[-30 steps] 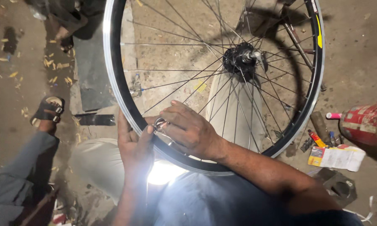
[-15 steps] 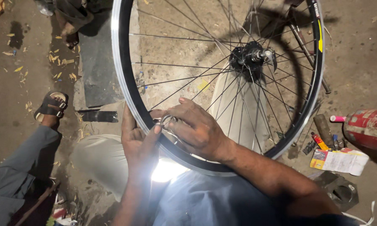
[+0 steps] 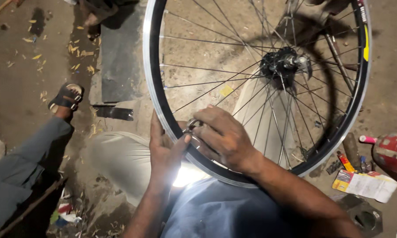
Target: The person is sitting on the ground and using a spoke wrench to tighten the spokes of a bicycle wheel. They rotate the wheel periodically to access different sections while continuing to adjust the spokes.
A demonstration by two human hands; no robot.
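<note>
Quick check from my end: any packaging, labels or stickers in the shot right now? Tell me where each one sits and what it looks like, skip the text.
Flat printed packet: on the ground at lower right, beside the wheel; rectangular, yellow-orange end, white rest.
Red canister: right edge, lying on its side; red body with a pale label patch, pink cap.
Yellow sticker: on the black wheel rim, upper right; narrow strip.
No screens or signs.
</note>
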